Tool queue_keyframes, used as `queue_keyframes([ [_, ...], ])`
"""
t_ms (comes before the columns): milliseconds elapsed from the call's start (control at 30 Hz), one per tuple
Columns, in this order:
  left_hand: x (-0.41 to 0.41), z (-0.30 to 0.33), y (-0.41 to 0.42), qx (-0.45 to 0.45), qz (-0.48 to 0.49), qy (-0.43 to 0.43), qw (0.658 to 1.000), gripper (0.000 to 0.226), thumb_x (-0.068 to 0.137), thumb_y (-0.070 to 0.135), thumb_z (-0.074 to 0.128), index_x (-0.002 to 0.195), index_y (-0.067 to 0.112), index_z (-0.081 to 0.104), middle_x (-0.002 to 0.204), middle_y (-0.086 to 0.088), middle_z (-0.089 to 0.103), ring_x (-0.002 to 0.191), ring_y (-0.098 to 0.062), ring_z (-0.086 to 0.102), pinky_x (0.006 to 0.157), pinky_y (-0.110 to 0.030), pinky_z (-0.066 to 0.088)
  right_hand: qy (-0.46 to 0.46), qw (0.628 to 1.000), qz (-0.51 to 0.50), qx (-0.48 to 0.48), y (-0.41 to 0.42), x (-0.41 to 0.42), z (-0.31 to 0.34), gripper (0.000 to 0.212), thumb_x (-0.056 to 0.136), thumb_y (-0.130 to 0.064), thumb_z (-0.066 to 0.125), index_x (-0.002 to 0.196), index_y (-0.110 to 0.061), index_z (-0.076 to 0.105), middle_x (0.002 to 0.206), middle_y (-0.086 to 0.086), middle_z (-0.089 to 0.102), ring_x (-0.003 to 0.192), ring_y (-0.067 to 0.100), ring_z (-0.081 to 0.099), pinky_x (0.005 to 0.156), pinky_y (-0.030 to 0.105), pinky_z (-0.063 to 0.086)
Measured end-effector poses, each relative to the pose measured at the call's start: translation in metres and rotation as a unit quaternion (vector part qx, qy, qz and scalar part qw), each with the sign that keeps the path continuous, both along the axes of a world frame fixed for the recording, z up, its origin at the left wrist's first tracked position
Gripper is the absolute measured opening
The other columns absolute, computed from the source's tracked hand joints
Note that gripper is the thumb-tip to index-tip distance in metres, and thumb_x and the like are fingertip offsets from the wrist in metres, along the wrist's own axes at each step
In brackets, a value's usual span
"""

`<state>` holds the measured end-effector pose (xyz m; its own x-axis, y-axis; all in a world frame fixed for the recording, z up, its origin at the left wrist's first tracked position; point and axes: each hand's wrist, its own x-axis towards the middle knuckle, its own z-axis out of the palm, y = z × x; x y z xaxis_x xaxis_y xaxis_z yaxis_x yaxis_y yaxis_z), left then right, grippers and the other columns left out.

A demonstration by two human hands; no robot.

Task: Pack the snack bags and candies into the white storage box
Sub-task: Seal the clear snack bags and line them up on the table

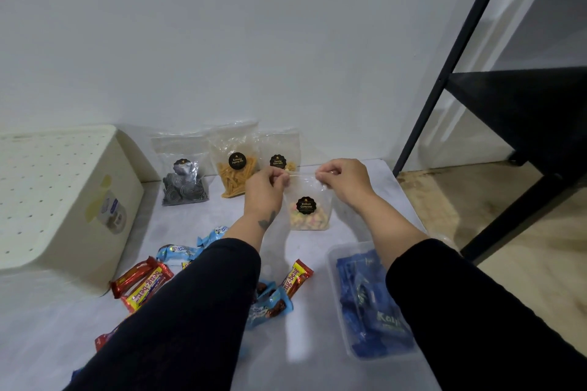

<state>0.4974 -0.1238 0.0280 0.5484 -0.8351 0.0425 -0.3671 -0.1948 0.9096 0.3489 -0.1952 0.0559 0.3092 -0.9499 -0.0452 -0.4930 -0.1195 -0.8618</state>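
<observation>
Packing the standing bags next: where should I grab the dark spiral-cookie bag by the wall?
Pinch the empty flat top of the dark cookie bag, coming from above and front. It stands upright against the wall, cookies sunk low, so the top film is slack. The white storage box crowds its left side.

Storage box (63,200) left of three snack bags (235,165).

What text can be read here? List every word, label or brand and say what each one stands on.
"Biskuit Gemrose": black sticker on the clear snack bag held up by both hands.
"beng-beng": red and yellow candy bars, and another.
"Kal...": cut off, on blue packets in the clear tub.
Stickers on the yellow-stick bag and the bag behind: too blurred.
Light blue wrappers, storage box label: unreadable.
</observation>
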Motion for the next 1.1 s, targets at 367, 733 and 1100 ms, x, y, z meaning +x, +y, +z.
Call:
queue_keyframes([
  [367, -0.004, 0.009, -0.013, -0.026, -0.075, -0.016, 0.997, 0.01, 0.09, 0.01, 0.057, 0.09, 0.013, 0.066, 0.078, 0.003, 0.062, 0.073, -0.01, 0.056, 0.062, -0.008, 0.043, 0.045, 0.998, -0.009, 0.049, 0.006, -0.004, 0.016, 0.015, 0.088, -0.019, 0.066, 0.091, -0.006, 0.074, 0.082, 0.004, 0.07, 0.068, 0.013, 0.06, 0.058, 0.015, 0.042],
  [733, -0.034, 0.022, -0.032, 0.034, -0.083, 0.077, 0.993, 0.024, 0.087, 0.027, 0.061, 0.073, 0.008, 0.066, 0.073, -0.007, 0.065, 0.07, -0.022, 0.061, 0.079, -0.036, 0.055, -0.069, 0.984, -0.146, 0.079, 0.026, -0.009, 0.011, 0.01, 0.086, -0.012, 0.065, 0.083, -0.007, 0.073, 0.076, 0.005, 0.069, 0.065, 0.014, 0.061, 0.056, 0.023, 0.05],
  [1100, -0.029, 0.017, -0.029, 0.019, -0.104, 0.067, 0.992, 0.016, 0.088, 0.023, 0.06, 0.082, 0.01, 0.067, 0.087, -0.009, 0.071, 0.081, -0.023, 0.065, 0.077, -0.029, 0.05, -0.007, 0.983, -0.182, 0.038, 0.02, -0.005, 0.003, 0.016, 0.089, -0.014, 0.058, 0.078, -0.016, 0.07, 0.077, -0.001, 0.07, 0.061, 0.007, 0.064, 0.064, 0.026, 0.05],
])
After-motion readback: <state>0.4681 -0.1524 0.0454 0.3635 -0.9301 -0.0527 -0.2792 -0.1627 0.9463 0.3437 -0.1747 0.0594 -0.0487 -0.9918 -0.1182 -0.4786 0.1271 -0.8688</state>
